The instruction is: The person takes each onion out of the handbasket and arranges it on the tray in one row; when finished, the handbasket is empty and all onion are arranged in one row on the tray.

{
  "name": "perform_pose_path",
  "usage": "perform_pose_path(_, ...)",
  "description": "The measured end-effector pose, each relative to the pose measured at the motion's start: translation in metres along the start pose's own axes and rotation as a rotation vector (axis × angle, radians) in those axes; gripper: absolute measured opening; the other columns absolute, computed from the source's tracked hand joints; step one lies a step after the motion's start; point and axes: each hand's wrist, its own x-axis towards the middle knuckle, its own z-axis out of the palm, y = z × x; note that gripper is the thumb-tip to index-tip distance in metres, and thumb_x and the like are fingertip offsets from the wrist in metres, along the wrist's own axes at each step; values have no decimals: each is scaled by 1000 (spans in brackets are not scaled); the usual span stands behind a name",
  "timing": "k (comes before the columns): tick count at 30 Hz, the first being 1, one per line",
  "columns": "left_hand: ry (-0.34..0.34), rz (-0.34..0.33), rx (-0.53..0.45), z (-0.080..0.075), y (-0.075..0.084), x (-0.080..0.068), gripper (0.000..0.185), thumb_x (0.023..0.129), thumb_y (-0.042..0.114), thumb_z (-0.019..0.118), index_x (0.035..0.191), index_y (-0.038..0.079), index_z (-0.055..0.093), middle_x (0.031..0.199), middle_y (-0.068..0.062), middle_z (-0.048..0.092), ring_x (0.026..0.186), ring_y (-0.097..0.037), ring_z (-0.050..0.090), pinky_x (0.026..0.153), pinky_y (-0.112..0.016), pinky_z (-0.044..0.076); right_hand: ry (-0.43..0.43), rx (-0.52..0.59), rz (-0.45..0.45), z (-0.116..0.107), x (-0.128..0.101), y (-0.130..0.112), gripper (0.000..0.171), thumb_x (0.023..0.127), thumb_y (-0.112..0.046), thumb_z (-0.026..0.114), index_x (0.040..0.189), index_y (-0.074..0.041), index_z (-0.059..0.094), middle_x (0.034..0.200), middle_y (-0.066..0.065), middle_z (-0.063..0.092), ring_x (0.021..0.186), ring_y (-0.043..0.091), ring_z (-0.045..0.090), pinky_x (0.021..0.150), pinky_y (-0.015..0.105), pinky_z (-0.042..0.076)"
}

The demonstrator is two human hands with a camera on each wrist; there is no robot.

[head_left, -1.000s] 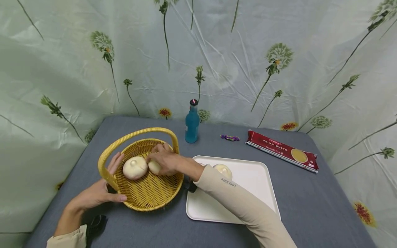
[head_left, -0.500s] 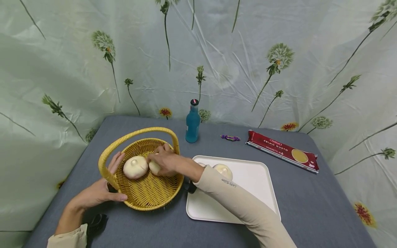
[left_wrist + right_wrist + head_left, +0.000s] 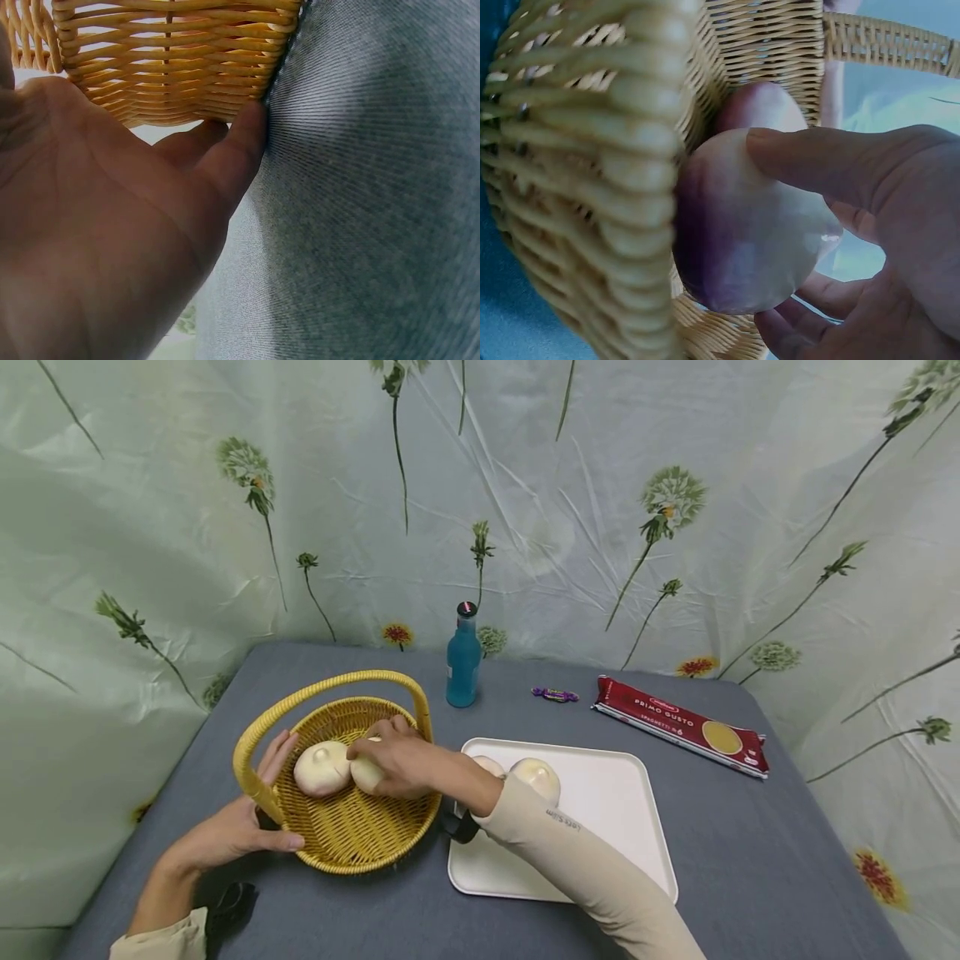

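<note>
A: At the near left edge of the desk (image 3: 360,902), the left hand (image 3: 232,831) holds the wicker basket (image 3: 352,843) steady: thumb along the near wall, fingers up against the rim by the handle foot. The left wrist view shows the thumb tip pressed to the weave where it meets the cloth.

B: And inside the basket?

A: The right hand (image 3: 401,764) has its fingers and thumb curled round a pale bun (image 3: 365,772), low in the bowl and touching a second bun (image 3: 321,768) to its left. The right wrist view confirms the grip, thumb across the top. Judged step: setting this bun down beside the first.

B: Next move?

A: Likely a release, fingers lifted clear of the handle arch, while the left hand braces. Just right, the white tray (image 3: 615,827) carries two more buns (image 3: 536,777). Farther back stand a blue bottle (image 3: 463,660), a purple sweet (image 3: 555,695) and a red spaghetti packet (image 3: 678,724).
</note>
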Motion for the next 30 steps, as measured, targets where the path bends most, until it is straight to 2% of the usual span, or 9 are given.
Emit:
perform_pose_path(2, 3, -1, -9, 0, 0, 0, 123, 81, 3, 79, 161, 32, -10, 163, 5, -30, 148, -18, -24, 117, -54, 1, 22, 1, -11, 0, -2, -1, 51, 95, -29, 69, 143, -27, 51, 147, 7, 45, 129, 25, 38, 106, 31, 33)
perform_pose_path(4, 6, 1, -13, 0, 1, 1, 124, 80, 3, 80, 161, 31, -10, 163, 1, -31, 148, -19, -25, 104, -73, -3, 38, 12, -21, -1, -4, -3, 52, 95, -30, 70, 143, -26, 51, 147, 7, 45, 130, 26, 38, 107, 32, 33)
perform_pose_path(6, 8, 2, -13, 0, 2, 1, 124, 80, 3, 80, 162, 31, -10, 163, -2, -31, 148, -20, -25, 100, -76, -2, 55, 28, -34, -2, -7, -5, 52, 95, -29, 71, 143, -26, 51, 147, 8, 45, 131, 27, 38, 108, 32, 33)
perform_pose_path(9, 9, 1, -10, 0, 2, 1, 124, 80, 3, 79, 161, 31, -10, 163, -4, -31, 148, -20, -24, 100, -77, -2, 79, 54, -54, -4, -12, -8, 52, 95, -29, 71, 142, -24, 51, 148, 11, 44, 133, 29, 38, 108, 33, 34)
perform_pose_path(16, 10, -4, -4, -1, 4, 4, 123, 81, 2, 79, 161, 32, -9, 163, 5, -30, 149, -23, -24, 99, -79, 0, 151, 99, -121, -8, -28, -10, 52, 93, -28, 73, 140, -20, 54, 146, 10, 46, 132, 31, 42, 108, 34, 36)
perform_pose_path(20, 6, -7, -3, -2, 3, 4, 123, 81, 2, 79, 161, 32, -10, 163, 2, -31, 148, -24, -24, 98, -79, 0, 186, 150, -126, -8, -37, -8, 51, 93, -26, 73, 139, -19, 54, 145, 11, 47, 132, 33, 42, 106, 36, 39)
perform_pose_path(26, 7, -3, -9, -3, 2, 2, 123, 81, 1, 79, 161, 31, -9, 163, 3, -31, 148, -22, -24, 98, -79, -1, 247, 236, -133, -7, -51, -7, 49, 93, -24, 71, 139, -20, 55, 144, 8, 47, 125, 28, 43, 98, 31, 41)
perform_pose_path(30, 4, -3, -27, 0, 3, 0, 123, 81, 1, 79, 161, 31, -10, 163, 6, -31, 147, -17, -25, 100, -77, -4, 262, 275, -162, -7, -61, -9, 49, 92, -21, 72, 139, -20, 56, 143, 8, 46, 125, 25, 42, 97, 29, 41)
